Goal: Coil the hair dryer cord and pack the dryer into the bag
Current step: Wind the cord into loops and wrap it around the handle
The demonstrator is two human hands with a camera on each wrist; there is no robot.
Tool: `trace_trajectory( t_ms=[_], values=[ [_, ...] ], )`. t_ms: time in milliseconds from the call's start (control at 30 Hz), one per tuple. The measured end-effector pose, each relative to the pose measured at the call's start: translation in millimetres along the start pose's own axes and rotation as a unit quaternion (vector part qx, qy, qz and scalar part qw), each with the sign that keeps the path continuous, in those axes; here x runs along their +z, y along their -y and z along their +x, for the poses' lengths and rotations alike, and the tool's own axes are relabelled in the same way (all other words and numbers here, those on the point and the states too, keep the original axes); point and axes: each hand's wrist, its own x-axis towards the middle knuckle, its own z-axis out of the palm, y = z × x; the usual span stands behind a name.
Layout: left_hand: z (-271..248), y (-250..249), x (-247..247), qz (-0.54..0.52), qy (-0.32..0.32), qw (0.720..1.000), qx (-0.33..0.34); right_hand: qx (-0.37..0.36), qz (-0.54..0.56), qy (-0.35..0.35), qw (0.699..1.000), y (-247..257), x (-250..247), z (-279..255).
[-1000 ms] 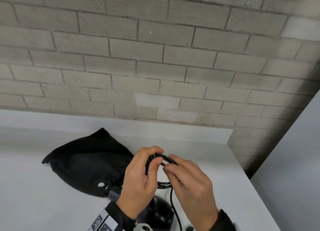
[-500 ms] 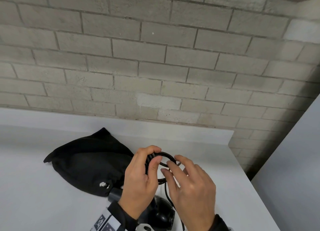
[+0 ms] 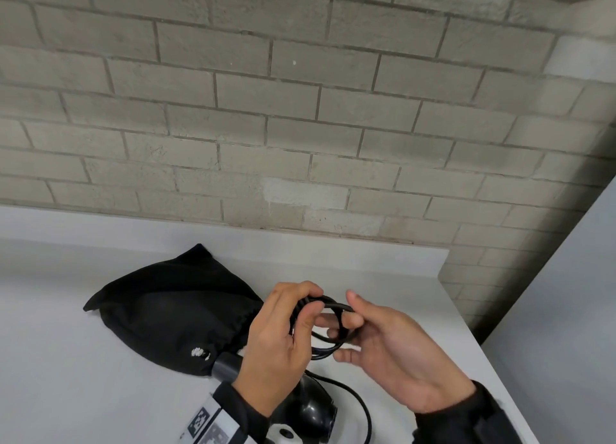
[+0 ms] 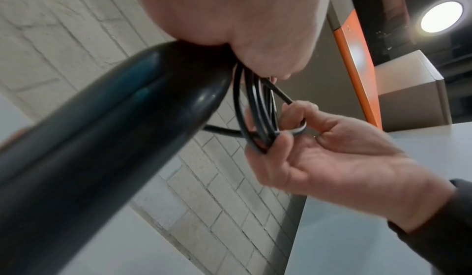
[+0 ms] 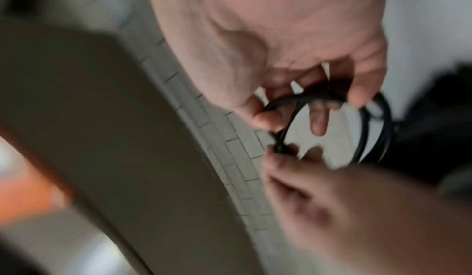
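Cord partly coiled, several loops pinched in left hand and fingers of right hand curled round the coil's right side, above near edge of counter; slack tail trailing to dryer below. Bag lying far left, dryer not packed yet. Plug hidden, bag mouth unclear, right wrist view blurred.

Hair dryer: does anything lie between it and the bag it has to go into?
Nothing visible blocks it. The hair dryer lies on the counter right by the bag. Whether the bag's mouth is open cannot be told; the cord is in both hands.
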Motion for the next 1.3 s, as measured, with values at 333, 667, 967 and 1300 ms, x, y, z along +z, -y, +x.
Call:
trace_trajectory(
  t_ms=[333,667,967,1300],
  values=[
    [5,5,-1,-0.005,-0.022,0.999,-0.024,-0.327,-0.395,-0.165,0.843,-38,8,-7],
    [6,1,11,0.003,-0.017,1.000,-0.013,-0.149,-0.043,-0.079,0.985,-8,3,-13],
    [7,7,2,0.004,-0.037,0.998,-0.054,-0.332,-0.351,-0.063,0.873,-62,-7,-6],
    [11,10,2,0.003,-0.026,0.997,-0.065,-0.286,-0.128,-0.080,0.946,-45,-15,-21]
  ],
)
